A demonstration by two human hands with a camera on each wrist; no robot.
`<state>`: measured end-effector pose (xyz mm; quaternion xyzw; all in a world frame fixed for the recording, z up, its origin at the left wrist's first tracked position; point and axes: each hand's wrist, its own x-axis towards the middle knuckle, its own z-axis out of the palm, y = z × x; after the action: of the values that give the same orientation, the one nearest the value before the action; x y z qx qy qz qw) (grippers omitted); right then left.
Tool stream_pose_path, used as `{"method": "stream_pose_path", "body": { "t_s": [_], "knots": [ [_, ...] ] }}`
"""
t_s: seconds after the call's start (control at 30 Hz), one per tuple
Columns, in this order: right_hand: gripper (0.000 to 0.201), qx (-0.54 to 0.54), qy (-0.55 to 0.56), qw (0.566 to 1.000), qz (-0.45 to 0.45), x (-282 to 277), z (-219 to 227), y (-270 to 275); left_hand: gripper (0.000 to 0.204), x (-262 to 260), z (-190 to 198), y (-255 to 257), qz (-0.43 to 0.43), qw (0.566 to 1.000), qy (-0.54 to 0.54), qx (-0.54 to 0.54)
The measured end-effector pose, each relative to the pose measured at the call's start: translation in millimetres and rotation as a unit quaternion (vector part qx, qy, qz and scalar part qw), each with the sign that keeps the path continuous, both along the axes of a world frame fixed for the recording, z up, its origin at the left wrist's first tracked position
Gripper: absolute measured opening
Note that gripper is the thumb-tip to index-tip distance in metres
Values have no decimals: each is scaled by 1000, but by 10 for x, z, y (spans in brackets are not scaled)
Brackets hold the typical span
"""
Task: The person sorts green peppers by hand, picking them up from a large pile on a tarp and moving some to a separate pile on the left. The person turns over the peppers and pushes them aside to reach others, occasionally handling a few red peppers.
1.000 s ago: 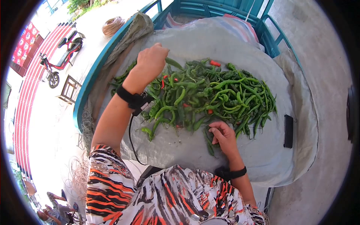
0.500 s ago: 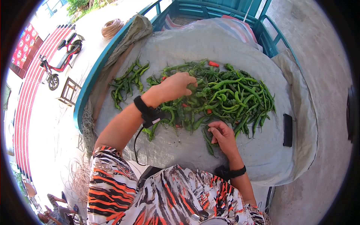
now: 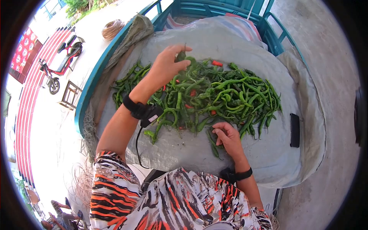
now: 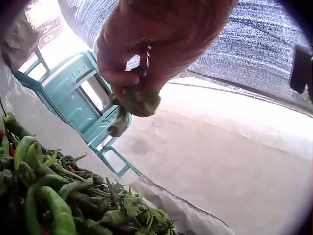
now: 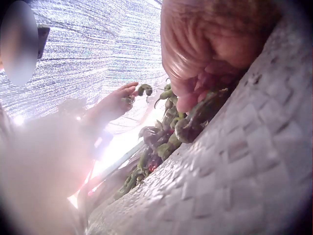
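Above the upper left of the pepper pile (image 3: 245,90), my left hand (image 3: 166,65) pinches green peppers (image 4: 139,102) between thumb and fingers. The left wrist view shows them hanging from the fingertips. In the right wrist view, a curved green pepper (image 5: 145,89) shows at the left hand (image 5: 112,104). My right hand (image 3: 230,142) is at the pile's near edge, its fingers curled round green peppers (image 3: 214,147) lying on the grey sheet (image 3: 172,153). The right wrist view shows these peppers (image 5: 195,120) under its fingertips. A few red peppers (image 3: 217,63) lie among the green ones.
A smaller group of green peppers (image 3: 122,84) lies left of the pile. A dark flat object (image 3: 294,130) rests on the sheet at the right. Teal rails (image 3: 103,65) edge the cart bed. A black cable (image 3: 138,149) hangs from the left wrist.
My left hand dipped over the middle of the pile, then moved up and left, with green peppers now visible in its fingers. My right hand stays in nearly the same place.
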<state>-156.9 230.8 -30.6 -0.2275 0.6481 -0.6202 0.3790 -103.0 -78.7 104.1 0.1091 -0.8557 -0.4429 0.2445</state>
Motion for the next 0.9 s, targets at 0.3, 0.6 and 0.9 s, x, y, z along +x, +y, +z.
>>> {"method": "stream_pose_path", "body": {
  "t_s": [0.3, 0.6, 0.9],
  "knots": [
    [16, 11, 10, 1000, 2, -2, 6, 1, 44, -94, -210, -35, 39, 994, 28, -100],
    [16, -2, -4, 1000, 1, 6, 19, 0, 42, 461, -412, 49, -181, 942, -179, -217],
    [18, 4, 3, 1000, 0, -7, 23, 10, 29, 602, -300, 190, -152, 966, -76, -195]
  ]
}}
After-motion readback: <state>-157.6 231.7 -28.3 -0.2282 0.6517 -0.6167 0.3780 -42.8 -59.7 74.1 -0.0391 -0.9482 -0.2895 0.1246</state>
